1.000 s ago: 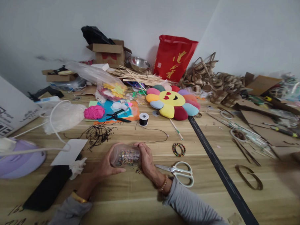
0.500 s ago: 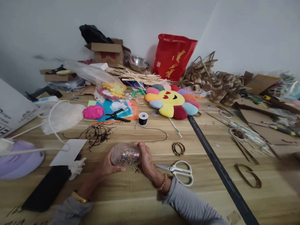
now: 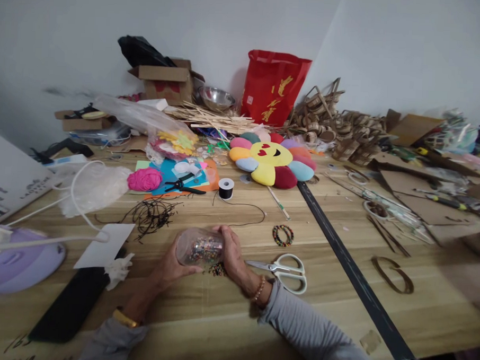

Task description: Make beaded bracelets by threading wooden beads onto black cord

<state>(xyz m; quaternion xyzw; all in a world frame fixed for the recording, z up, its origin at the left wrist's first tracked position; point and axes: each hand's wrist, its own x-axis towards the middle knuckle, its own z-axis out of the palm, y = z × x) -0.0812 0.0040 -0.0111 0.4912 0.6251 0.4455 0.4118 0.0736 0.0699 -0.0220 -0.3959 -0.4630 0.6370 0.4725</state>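
A clear plastic jar (image 3: 199, 247) of small multicoloured beads lies tilted on its side between my hands. My left hand (image 3: 173, 264) grips its base end, thumb along the underside. Round the mouth end curls my right hand (image 3: 233, 254), its palm hiding the opening. Under that end, a small pile of loose beads (image 3: 217, 270) rests on the table, close to my right palm. White-handled scissors (image 3: 287, 272) lie just right of my right wrist. Beyond them sits a coiled bead bracelet (image 3: 282, 235). Behind the jar stands a spool of black cord (image 3: 226, 189), its loose end trailing rightward.
Left are a tangle of black cord (image 3: 153, 216), a white paper (image 3: 105, 246), a black phone-like slab (image 3: 69, 305) and a purple iron-like appliance (image 3: 29, 261). A flower cushion (image 3: 273, 157) lies further back. A dark strip (image 3: 351, 264) crosses the table at right.
More beads now lie on the table under the jar's mouth. Both hands keep their hold, and the jar is tilted much as before. The view has shifted slightly.
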